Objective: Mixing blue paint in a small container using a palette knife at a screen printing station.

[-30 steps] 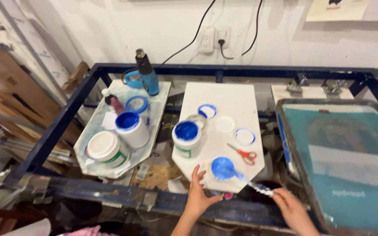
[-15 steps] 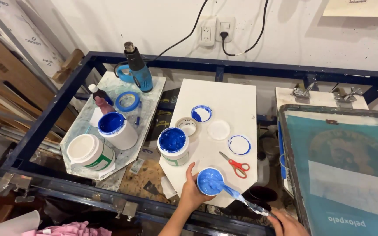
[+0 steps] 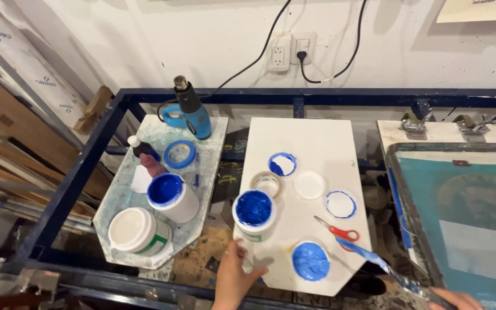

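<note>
Your left hand (image 3: 233,280) rests open on the white board (image 3: 305,155) at 7 o'clock of the small blue-ink tub (image 3: 310,261). Your right hand (image 3: 457,299) grips the ink-coated spatula (image 3: 374,261); keep its blade low, approaching from 3 o'clock.

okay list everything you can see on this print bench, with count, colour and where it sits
Open ink tubs: 2, white with blue ink, one on each board.
Closed tub: 1, white, left board front.
Small ink cup: 1, blue, white board front.
Lids: 3, white, two blue-stained, white board middle.
Tape rolls: 2, one blue on left board, one pale on white board.
Scissors: 1, red handles, white board right.
Heat gun: 1, blue and black, left board back.
Bottle: 1, dark, white cap, left board.
Screen: 1, teal, right.
Left hand: on white board's front edge.
Right hand: grips blue-smeared spatula.
</note>
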